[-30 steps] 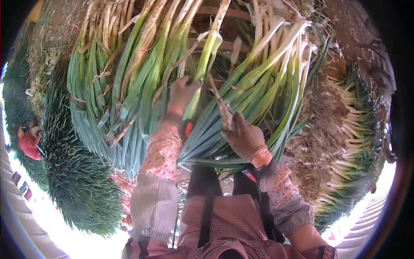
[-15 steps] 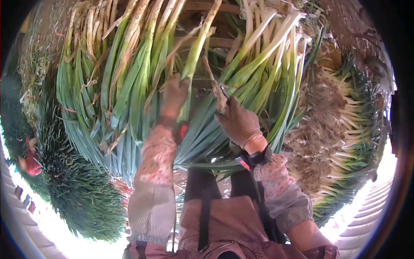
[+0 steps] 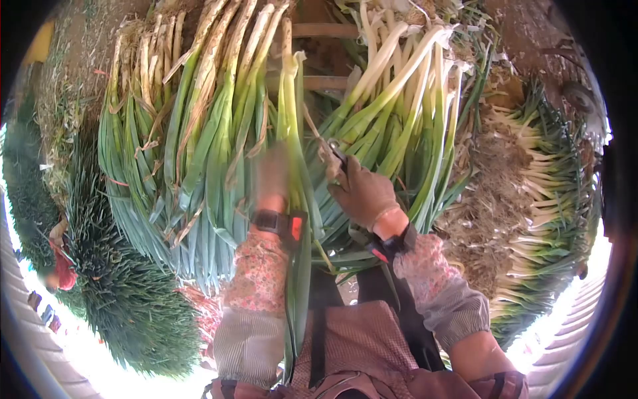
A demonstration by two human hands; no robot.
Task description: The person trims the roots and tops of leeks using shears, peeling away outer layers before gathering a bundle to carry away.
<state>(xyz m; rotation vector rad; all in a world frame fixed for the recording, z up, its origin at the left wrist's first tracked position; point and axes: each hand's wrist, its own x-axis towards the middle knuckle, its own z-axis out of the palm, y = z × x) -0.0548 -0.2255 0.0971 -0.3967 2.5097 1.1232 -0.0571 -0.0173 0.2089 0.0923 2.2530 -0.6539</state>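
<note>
Gloved and smeared by motion, my left hand (image 3: 272, 176) is beside a long leek-like green onion stalk (image 3: 290, 106) that runs down past my wrist to my lap. Its fingers are too blurred to read. My right hand (image 3: 365, 194), also gloved, is closed around a small dark tool with a metal end (image 3: 337, 151), whose exact kind I cannot make out. A dry brown leaf strip (image 3: 314, 126) sticks up by that tool. Left of my hands lies a row of green onions (image 3: 212, 146) with browned outer leaves. On the right is a pile of cleaner, pale-stemmed onions (image 3: 399, 86).
Wooden slats (image 3: 319, 83) show between the two piles. At the right, a stack of onions with dirty roots (image 3: 492, 206) stands close to my arm. A big dark-green bundle of leaves (image 3: 126, 286) lies at the left, near a red item (image 3: 63, 269).
My left hand has moved down and slightly right, and the long stalk now hangs over my lap. My right hand has stayed nearly in place, still closed on the tool.
</note>
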